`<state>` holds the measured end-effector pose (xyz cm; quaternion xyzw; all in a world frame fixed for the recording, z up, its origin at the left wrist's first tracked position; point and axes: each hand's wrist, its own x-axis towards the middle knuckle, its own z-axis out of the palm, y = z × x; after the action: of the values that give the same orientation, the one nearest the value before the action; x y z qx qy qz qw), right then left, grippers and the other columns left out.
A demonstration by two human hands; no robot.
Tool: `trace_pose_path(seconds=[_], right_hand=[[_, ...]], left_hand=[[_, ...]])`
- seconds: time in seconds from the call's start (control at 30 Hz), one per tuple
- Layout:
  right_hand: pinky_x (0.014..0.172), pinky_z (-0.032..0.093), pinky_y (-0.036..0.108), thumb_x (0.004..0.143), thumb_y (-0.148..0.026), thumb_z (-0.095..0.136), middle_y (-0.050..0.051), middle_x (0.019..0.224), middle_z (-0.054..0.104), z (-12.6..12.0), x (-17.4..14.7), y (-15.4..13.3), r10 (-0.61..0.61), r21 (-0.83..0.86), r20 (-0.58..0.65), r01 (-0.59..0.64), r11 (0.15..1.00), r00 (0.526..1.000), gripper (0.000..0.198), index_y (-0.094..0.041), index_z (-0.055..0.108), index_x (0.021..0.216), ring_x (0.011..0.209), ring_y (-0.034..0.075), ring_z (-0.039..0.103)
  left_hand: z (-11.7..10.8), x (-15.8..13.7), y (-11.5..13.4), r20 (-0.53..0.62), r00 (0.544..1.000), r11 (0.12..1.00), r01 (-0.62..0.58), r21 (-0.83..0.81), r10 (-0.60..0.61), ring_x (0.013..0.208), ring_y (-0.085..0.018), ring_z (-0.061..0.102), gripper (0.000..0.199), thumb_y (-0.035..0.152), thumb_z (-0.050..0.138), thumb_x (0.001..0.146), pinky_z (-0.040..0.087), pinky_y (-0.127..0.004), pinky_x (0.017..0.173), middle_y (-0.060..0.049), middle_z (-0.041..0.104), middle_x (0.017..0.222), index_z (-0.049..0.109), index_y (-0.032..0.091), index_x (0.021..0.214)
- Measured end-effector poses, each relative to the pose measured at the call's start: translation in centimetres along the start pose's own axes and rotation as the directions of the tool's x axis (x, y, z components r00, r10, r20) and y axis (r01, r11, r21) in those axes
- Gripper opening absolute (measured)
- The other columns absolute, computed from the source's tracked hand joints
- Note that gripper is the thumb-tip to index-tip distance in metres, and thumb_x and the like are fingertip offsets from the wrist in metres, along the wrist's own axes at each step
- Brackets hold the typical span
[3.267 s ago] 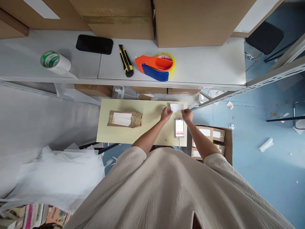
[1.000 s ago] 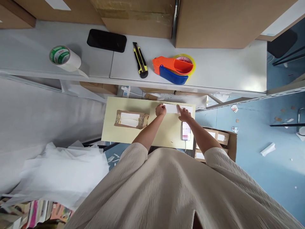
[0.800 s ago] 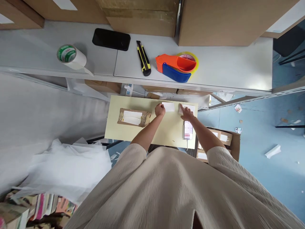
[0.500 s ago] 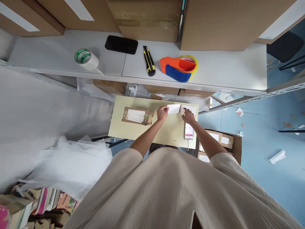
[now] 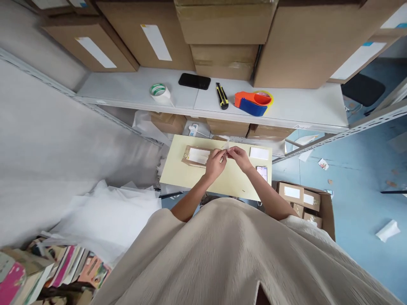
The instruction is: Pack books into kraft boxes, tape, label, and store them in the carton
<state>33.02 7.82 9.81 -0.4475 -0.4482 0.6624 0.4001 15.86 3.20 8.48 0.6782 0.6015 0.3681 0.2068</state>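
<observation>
Over the yellow tabletop (image 5: 178, 169), my left hand (image 5: 216, 163) and my right hand (image 5: 241, 158) meet, fingers pinched together. Between their fingertips is a white paper slip (image 5: 226, 145), tilted up and seen almost edge-on. Just left of my left hand lies a small brown parcel (image 5: 185, 155) with a white label (image 5: 199, 156) on top; my hand covers its right end. A flat white stack of slips (image 5: 259, 153) rests to the right of my right hand. Nearer me, a lit phone (image 5: 262, 172) lies by the table's right edge, partly behind my right forearm.
On the grey shelf (image 5: 292, 106) ahead sit a tape roll (image 5: 160, 93), a black phone (image 5: 194, 81), a box cutter (image 5: 221, 96) and an orange-blue tape dispenser (image 5: 252, 103), with large cartons (image 5: 225, 61) behind. An open carton of small boxes (image 5: 329, 212) stands right; white sheets (image 5: 104, 216) lie left.
My left hand has drawn the slip left, away from the white stack. My right hand has left the stack and joined it at the slip. The view has tilted and shifted.
</observation>
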Motion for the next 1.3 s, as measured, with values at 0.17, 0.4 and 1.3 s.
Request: trace_pose_path(seconds=[0.17,0.4,1.3], right_hand=[[0.112,0.064,0.051,0.077,-0.082,0.093,0.004,0.097,0.082,5.7,-0.5,-1.3,-0.052,0.033,0.038,0.051,0.998,0.998,0.060,-0.026,0.077,0.092,0.099,0.025,0.078],[0.107,0.066,0.050,0.076,-0.082,0.092,0.003,0.092,0.080,13.6,-0.6,-0.3,-0.097,-0.071,0.000,0.097,0.993,0.995,0.060,-0.027,0.077,0.090,0.095,0.025,0.077],[0.087,0.068,0.042,0.076,-0.060,0.090,0.004,0.090,0.083,23.1,-1.5,2.0,-0.193,-0.316,-0.099,0.153,0.936,0.976,0.036,-0.026,0.080,0.083,0.087,0.026,0.079]], left_hand=[[-5.0,-1.1,-2.4,-0.058,0.996,0.997,-0.075,-0.017,0.074,0.115,-0.024,0.076,0.041,0.023,0.065,0.108,0.061,-0.037,0.111,-0.010,0.074,0.124,0.078,0.030,0.146],[-11.9,-2.8,-6.2,-0.054,0.997,0.994,-0.054,-0.097,0.049,0.120,-0.024,0.077,0.037,0.030,0.062,0.112,0.062,-0.038,0.115,-0.010,0.077,0.131,0.080,0.030,0.144],[-18.9,-5.9,-12.2,-0.100,0.992,0.930,-0.109,-0.352,0.079,0.108,-0.024,0.081,0.033,0.040,0.057,0.118,0.067,-0.037,0.095,-0.011,0.085,0.120,0.085,0.024,0.123]])
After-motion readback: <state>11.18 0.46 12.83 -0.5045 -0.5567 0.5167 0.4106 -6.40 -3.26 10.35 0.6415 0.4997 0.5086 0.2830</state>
